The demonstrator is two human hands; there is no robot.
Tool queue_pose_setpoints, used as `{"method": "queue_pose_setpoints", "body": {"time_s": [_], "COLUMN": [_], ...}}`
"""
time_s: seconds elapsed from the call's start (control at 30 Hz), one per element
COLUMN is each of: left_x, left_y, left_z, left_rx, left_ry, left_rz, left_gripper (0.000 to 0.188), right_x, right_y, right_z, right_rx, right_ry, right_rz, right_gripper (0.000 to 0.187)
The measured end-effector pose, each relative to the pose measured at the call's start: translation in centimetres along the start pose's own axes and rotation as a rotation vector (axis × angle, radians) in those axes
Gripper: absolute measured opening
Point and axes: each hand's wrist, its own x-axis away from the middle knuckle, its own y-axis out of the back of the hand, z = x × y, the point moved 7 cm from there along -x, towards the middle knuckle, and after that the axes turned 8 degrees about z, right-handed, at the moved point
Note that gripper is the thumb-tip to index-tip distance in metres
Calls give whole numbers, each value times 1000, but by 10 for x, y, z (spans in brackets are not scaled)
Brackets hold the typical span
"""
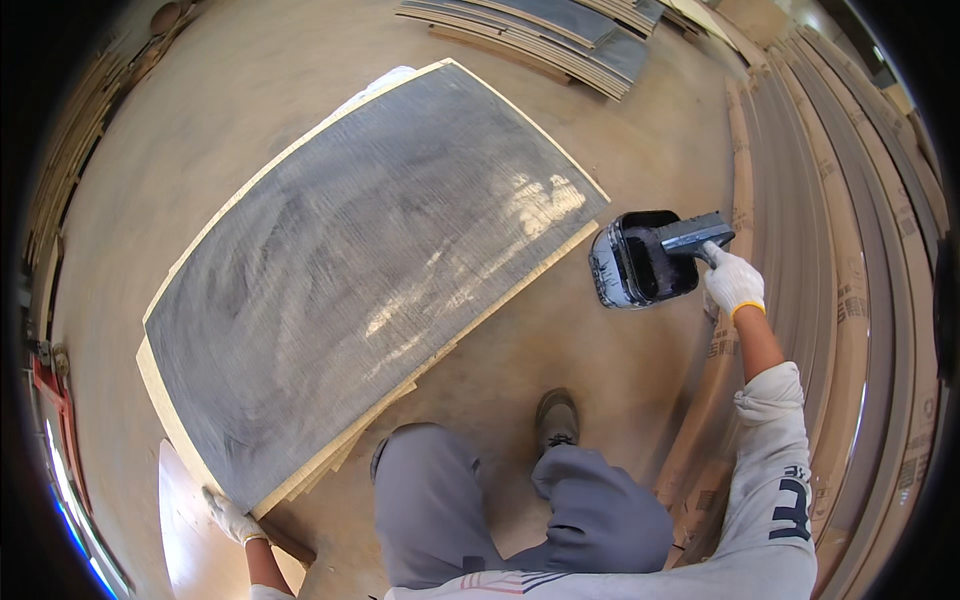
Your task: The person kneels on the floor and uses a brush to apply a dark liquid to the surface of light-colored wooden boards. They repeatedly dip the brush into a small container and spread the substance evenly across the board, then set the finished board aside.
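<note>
Your right hand (735, 282), in a white glove with a yellow cuff, curls its fingers around the handle of a wide, dark spreader (697, 233), whose head hangs over a black-smeared white bucket (611, 270) just left of that hand. Whether the spreader touches the bucket's rim cannot be told. Farther left of the same hand, a rectangular board (330, 230) lies flat, its face coated dark gray, with 1 pale patch toward the bucket and pale streaks near the edge closest to you. Your left hand (233, 517), also gloved in white, rests at the board's near-left corner, fingers partly extended; whether they grip it or merely touch cannot be told. Long brown cartons (850, 260) line the floor to the right of your right hand, while a stack of dark-faced boards (570, 72) lies ahead of it and leftward.
</note>
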Motion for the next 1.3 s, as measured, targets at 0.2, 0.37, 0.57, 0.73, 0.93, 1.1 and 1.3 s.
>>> {"method": "queue_pose_setpoints", "body": {"time_s": [0.2,0.37,0.57,0.73,0.93,1.1,1.3], "left_x": [-7,-7,-9,-6,-2,1,1], "left_y": [-6,1,8,-1,7,-15,-11], "left_z": [3,6,-8,-11,-4,-8,-4], "left_rx": [47,15,-149,-180,104,97,130], "left_ry": [40,5,-34,10,-14,37,88], "left_rz": [21,-3,-29,-19,-10,-1,-25], "left_gripper": [51,50,52,53,53,51,48], "right_x": [-40,-82,-112,-113,-91,-81,-67], "right_y": [-85,-126,-147,-139,-102,-98,-92], "right_z": [10,30,34,21,26,12,15], "right_rx": [207,281,383,189,203,274,215], "right_ry": [130,140,84,126,178,122,141], "right_rz": [41,166,274,223,178,152,135], "right_gripper": [40,27,29,28,28,27,27]}}
